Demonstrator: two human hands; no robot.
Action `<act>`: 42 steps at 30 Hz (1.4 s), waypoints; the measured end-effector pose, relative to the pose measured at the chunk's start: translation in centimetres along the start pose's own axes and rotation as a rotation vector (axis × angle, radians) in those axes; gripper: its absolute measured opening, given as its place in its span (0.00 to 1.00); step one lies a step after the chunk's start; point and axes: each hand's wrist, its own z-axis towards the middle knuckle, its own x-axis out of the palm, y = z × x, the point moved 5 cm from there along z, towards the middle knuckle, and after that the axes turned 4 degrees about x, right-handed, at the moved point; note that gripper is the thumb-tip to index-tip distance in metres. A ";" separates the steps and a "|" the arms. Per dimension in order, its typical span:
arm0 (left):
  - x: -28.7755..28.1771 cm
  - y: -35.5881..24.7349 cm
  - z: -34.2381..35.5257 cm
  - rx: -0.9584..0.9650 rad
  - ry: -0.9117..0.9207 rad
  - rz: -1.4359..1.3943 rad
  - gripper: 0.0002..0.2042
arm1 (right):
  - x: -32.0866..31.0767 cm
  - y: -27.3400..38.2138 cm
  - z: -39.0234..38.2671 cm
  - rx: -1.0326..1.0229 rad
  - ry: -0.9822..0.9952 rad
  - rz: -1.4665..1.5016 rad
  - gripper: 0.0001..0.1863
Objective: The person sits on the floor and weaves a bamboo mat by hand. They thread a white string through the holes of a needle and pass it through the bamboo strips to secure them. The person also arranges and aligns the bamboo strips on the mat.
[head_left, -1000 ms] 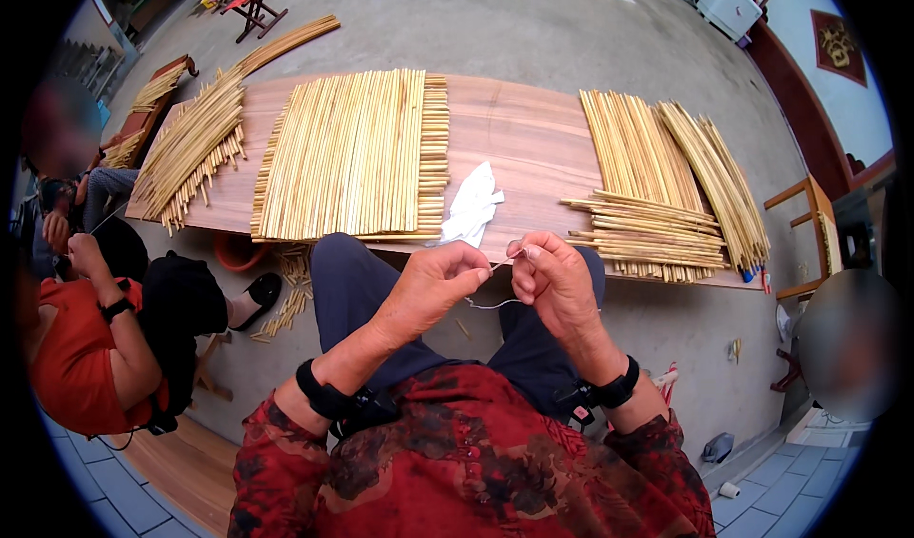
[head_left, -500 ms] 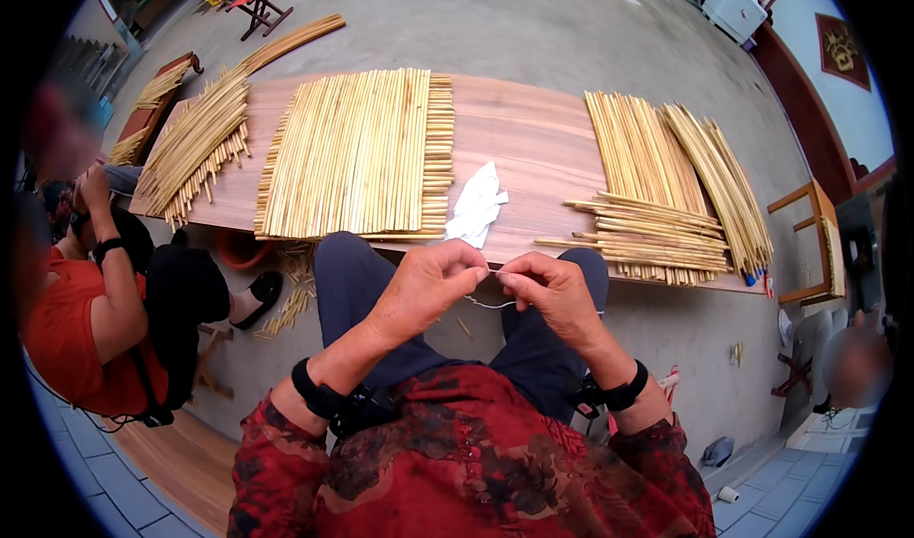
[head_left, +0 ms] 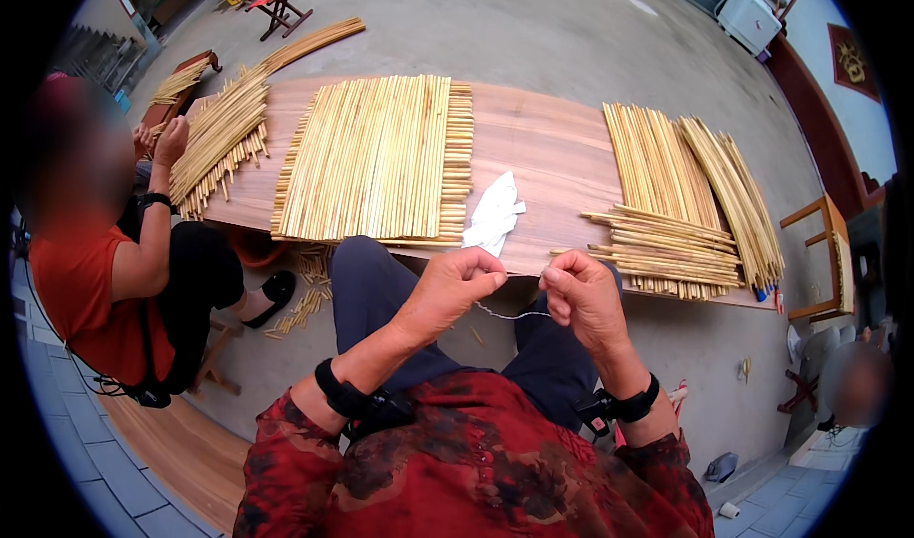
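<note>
A thin white string (head_left: 514,316) hangs in a shallow curve between my two hands, above my lap. My left hand (head_left: 443,290) is closed in a pinch, thumb against forefinger, with one end of the string coming out beneath it. Opposite it, my right hand (head_left: 588,300) pinches the other end, its remaining fingers curled in. Whether a small needle or the like sits in either pinch is too small to tell. Just beyond my hands, a crumpled white cloth or tissue (head_left: 496,216) lies at the near edge of the wooden table (head_left: 538,129).
A flat mat of straw-coloured sticks (head_left: 376,157) covers the table's left middle. Stick bundles (head_left: 657,157) lie at the right, others (head_left: 221,143) at the far left. A co-worker in orange (head_left: 90,290) sits to my left. A wooden chair (head_left: 826,262) stands at the right.
My hands were together at the fingertips and have drawn apart, the right one moving rightward. More of the string now shows between them. The co-worker at left has leaned further into view.
</note>
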 end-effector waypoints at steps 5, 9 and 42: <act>0.6 -0.3 -0.2 -0.088 -0.007 -0.142 0.04 | 1.6 0.3 0.6 -0.027 0.018 0.111 0.04; 0.7 -0.2 0.1 -0.056 -0.041 -0.203 0.04 | 2.5 0.7 0.8 -0.211 -0.050 -0.173 0.02; 0.7 0.9 -0.6 -0.089 0.055 -0.350 0.07 | 2.3 -0.4 0.3 -0.458 -0.023 -0.568 0.04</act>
